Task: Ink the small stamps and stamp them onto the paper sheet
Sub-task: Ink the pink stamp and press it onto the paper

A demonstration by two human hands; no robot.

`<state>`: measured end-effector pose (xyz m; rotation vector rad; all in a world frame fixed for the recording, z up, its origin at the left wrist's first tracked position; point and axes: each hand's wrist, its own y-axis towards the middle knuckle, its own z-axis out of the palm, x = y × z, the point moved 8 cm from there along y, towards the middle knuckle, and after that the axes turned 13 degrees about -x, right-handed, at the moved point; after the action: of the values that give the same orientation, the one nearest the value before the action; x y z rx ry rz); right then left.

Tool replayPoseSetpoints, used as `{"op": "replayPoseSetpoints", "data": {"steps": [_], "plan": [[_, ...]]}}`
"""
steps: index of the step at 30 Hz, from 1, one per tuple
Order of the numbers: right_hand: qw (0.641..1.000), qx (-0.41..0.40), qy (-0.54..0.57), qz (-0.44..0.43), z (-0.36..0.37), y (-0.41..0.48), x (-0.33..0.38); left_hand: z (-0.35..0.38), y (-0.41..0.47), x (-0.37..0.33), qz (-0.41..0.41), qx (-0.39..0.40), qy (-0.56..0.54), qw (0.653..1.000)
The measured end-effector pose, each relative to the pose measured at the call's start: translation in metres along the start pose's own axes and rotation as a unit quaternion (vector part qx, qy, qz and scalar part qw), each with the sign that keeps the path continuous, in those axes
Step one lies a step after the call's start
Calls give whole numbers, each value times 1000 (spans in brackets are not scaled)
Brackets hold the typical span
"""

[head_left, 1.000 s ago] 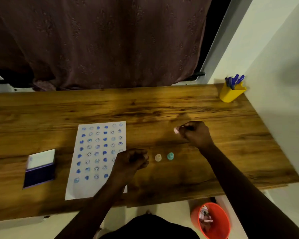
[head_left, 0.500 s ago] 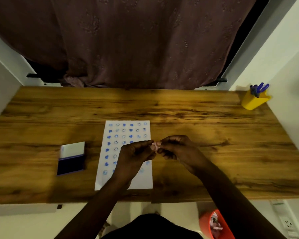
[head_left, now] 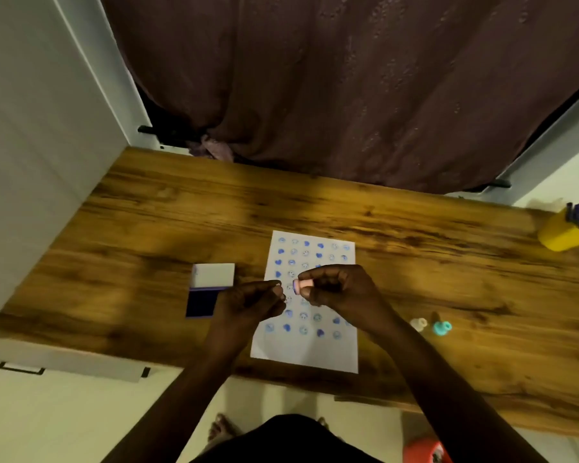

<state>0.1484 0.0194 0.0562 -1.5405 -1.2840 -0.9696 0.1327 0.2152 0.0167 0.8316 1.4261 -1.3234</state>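
My right hand point(head_left: 338, 289) pinches a small pink stamp point(head_left: 304, 286) sideways above the middle of the paper sheet point(head_left: 310, 354); the stamp's bluish face points left. My left hand point(head_left: 248, 304) hovers just left of it, its fingertips pinched together a short gap from the stamp, with nothing visible between them. Rows of blue stamped faces and hearts cover the sheet. The open ink pad point(head_left: 199, 304), dark blue with a raised white lid point(head_left: 213, 275), lies left of the sheet, partly behind my left hand. A cream stamp point(head_left: 419, 324) and a teal stamp point(head_left: 442, 328) stand right of the sheet.
Everything rests on a wooden desk point(head_left: 181, 222). At its far right corner stands a yellow cup point(head_left: 565, 233) of blue pens. A dark curtain point(head_left: 348, 95) hangs behind the desk, and a white wall runs along its left. An orange bin point(head_left: 423, 452) sits on the floor below.
My hands met at the pink stamp over the sheet and have now drawn slightly apart. The right hand keeps the stamp. My head has turned, shifting the view.
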Motion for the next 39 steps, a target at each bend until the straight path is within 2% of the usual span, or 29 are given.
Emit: {"op": "replayPoseSetpoints", "data": {"steps": [4, 9, 13, 17, 33, 36, 39], "plan": [[993, -1, -109, -37, 46, 10, 9, -61, 13, -2, -4, -63, -16, 998], [960, 37, -245, -128, 123, 17, 19, -138, 27, -4, 1, -124, -49, 991], [909, 91, -364, -179, 185, 25, 25, -189, 34, -4, -5, -175, -73, 982], [861, 123, -445, -215, 226, 30, 27, -218, 37, -3, -11, -192, -87, 977], [768, 169, -594, -170, 273, 35, 2, -226, 56, 14, -40, -161, -103, 981], [767, 201, -596, -130, 272, 38, 0, -221, 58, 12, -42, -153, -100, 982], [811, 154, -541, -161, 265, 40, 16, -214, 57, 6, -39, -146, -90, 984]]}}
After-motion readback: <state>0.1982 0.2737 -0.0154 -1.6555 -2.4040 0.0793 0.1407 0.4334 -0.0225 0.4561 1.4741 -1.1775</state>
